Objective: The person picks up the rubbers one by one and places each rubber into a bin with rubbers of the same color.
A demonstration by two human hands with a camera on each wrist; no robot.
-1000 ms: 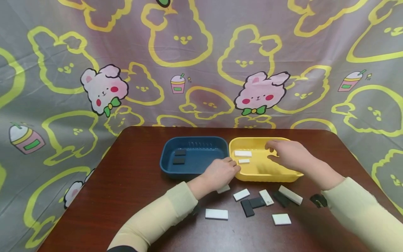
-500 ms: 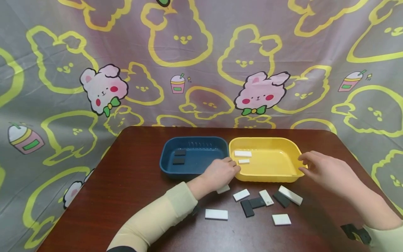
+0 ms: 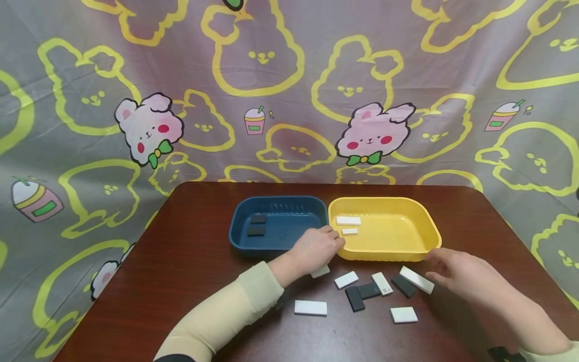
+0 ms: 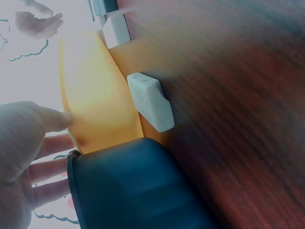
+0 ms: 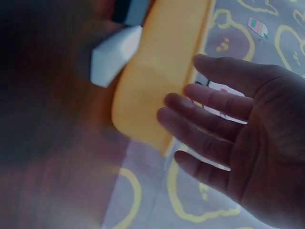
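My left hand (image 3: 316, 247) pinches the rim of the yellow tray (image 4: 97, 90) where it meets the blue tray (image 3: 280, 249). In the left wrist view the thumb lies on the near side and the fingers pass behind the rim. My right hand (image 3: 468, 274) hovers by the yellow tray's front right corner, fingers loosely extended and holding nothing. Just left of it, a long white block (image 3: 417, 280) leans on a black block (image 3: 403, 285). Two white blocks (image 3: 349, 220) lie inside the yellow tray, and two black blocks (image 3: 256, 232) inside the blue one.
In front of the trays on the brown table (image 3: 181, 261) lie several more blocks, among them a white block (image 3: 310, 307), a black block (image 3: 355, 299) and another white block (image 3: 404, 314). My left forearm partly covers a dark block. A patterned curtain (image 3: 289, 100) hangs behind.
My right hand has left the space over the yellow tray, going right, then down and toward the blocks at the tray's front right. My left hand and the blocks have stayed put.
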